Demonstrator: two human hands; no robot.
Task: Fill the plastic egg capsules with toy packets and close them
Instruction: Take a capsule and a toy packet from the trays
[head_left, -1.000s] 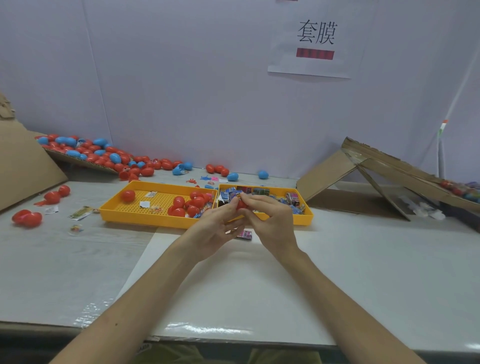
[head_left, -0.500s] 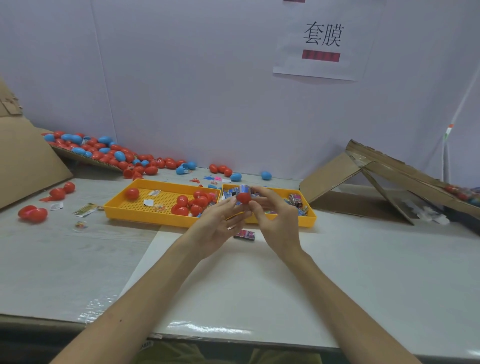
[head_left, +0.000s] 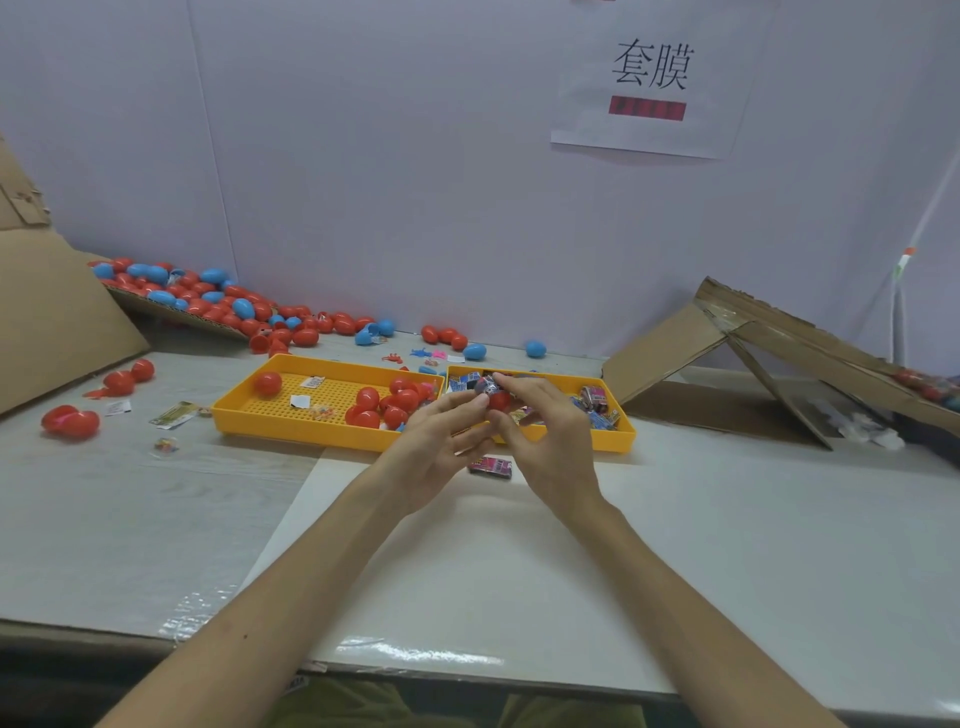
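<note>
Red and blue eggs (head_left: 244, 307), yellow perforated trays (head_left: 291, 418).

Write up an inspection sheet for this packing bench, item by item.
Surface: pale table, white sheet under the hands.
Job's things: red capsule with toy packet poking out; left tray holds spare eggs; right tray holds packets.
Clutter: loose packet on the sheet; stray eggs and paper scraps left; egg pile at back.
Hands: left hand and right hand both grip the red capsule.
Cables: thin white strand far right, kind unclear.
Surroundings: cardboard ramp right, wall sign.
</note>
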